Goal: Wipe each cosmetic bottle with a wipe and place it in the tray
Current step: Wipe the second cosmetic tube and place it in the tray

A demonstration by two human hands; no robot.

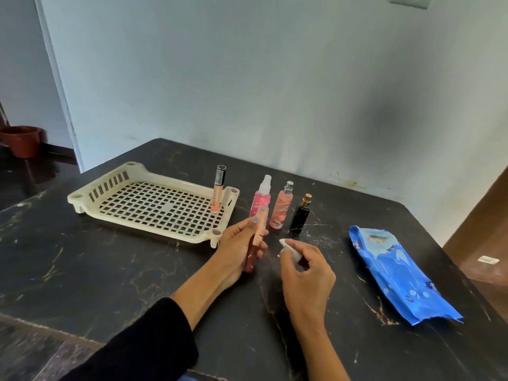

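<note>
My left hand (236, 251) grips a slim reddish bottle (254, 250) with a rose-gold collar and clear cap, held tilted above the table. Just to its right, my right hand (305, 270) pinches a small crumpled white wipe (288, 247), a short gap from the bottle. A cream slotted tray (90, 193) lies at the left, with one tall peach tube (218, 189) standing upright in its far right corner. Beside the tray stand a pink spray bottle (262, 198), a peach spray bottle (281, 207) and a black bottle (301, 215) with a gold cap.
A blue wipes pack (398, 273) lies on the dark marble table (110, 270) at the right. A pale wall runs behind the table. A brown pot (22, 140) stands on the floor far left. The table's right edge drops off past the pack.
</note>
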